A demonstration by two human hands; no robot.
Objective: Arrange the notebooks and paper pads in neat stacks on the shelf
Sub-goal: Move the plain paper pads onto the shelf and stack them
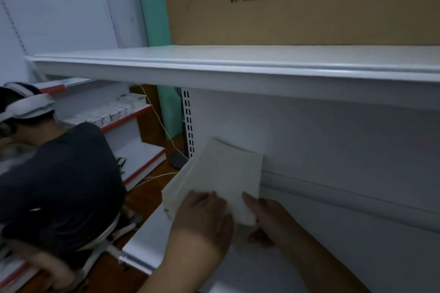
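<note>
— What does the person wear on the arms?

— Nothing that shows. The bare left hand point(204, 216) and bare right hand point(269, 221) both rise from uncovered forearms at the near edge.

— Any rings, a watch, gloves?

— None can be made out in the dim, blurred picture. No sleeve edge shows on either arm.

cream paper pads point(223, 173), white shelf point(238, 66), brown box point(297, 14)

Matt paper pads point(221, 173), cardboard box point(297, 7).
</note>
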